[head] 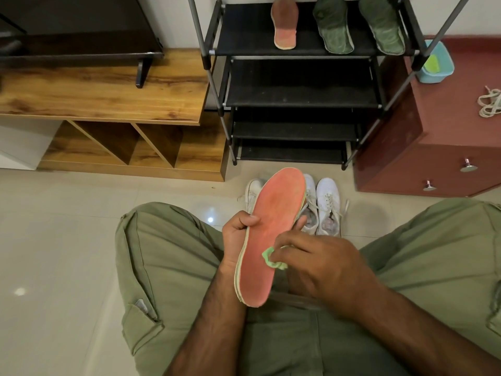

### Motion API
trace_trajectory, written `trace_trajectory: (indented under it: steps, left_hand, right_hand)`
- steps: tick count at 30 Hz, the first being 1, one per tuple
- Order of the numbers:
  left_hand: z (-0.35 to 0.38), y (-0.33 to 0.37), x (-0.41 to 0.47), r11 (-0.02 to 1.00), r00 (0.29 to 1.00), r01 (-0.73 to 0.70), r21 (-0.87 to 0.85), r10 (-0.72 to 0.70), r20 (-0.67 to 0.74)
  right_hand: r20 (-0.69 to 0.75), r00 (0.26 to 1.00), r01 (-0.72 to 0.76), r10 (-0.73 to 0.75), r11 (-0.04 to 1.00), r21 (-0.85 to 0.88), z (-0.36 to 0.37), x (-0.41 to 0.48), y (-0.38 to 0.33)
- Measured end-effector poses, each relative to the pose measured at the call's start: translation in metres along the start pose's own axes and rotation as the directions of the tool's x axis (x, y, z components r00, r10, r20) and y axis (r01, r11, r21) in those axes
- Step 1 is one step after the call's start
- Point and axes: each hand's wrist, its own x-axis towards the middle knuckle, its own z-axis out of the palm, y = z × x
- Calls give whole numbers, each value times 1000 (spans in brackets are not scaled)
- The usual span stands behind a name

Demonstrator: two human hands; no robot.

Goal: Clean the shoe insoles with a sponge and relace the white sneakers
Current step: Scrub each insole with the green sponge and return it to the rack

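Over the lap: a person in green trousers sits on the tiled floor.
Left hand: fingers closed around the edge of a pink insole, holding it up with the toe end pointing away.
Right hand: fingertips pinched tight on a small green sponge, which is pressed on the pink insole near the middle.
White sneakers: on the floor just behind the held insole, partly hidden by it.
Shoe rack: black. A second pink insole and two green insoles lie on its top shelf.
Red cabinet: right of the rack. White laces and a blue tub sit on top.
Wooden TV stand: left of the rack.
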Motion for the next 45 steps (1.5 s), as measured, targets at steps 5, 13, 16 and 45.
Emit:
trace_trajectory:
  steps: [5,13,16,45]
  left_hand:
    - [8,3,-5,996,998,20,-84,-25,-58]
    - [-12,-10,25,998,953,69,15,-61,-297]
    - [38,-1,-20,944,995,24,-330,-54,-83]
    - [33,5,-9,928,973,115,-353,-177,-148]
  right_hand:
    - [-33,997,-77,73,986,-150,-12,8,36]
    - [-164,967,-221,196,964,-151,-33,31,67]
    - [-64,981,-189,183,975,-116,-15,25,56]
    - [-41,975,-200,220,939,280,13,-6,9]
